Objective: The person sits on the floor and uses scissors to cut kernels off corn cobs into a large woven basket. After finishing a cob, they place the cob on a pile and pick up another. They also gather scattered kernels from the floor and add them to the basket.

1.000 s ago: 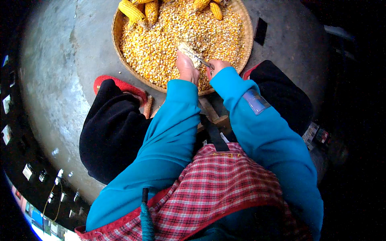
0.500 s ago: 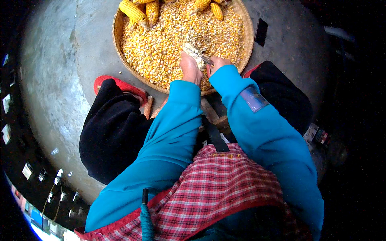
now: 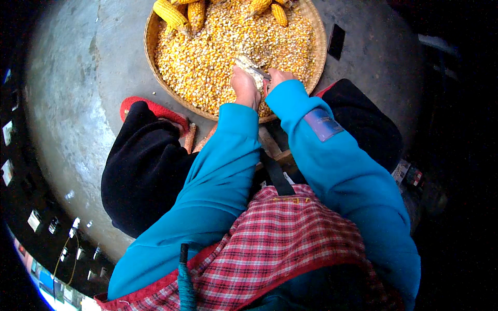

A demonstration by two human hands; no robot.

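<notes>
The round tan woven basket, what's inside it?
Loose yellow and white corn kernels and, near the picture's top, yellow corn cobs. Kernels cover the basket's bottom, so it can't be seen.

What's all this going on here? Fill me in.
The person's left grip holds a pale corn cob, and the right grip holds a metal-bladed tool against it, over the near side of a round woven basket of loose kernels. Yellow ears with their kernels on lie at the basket's far side. Any kernels on the held cob are too small to make out.
</notes>
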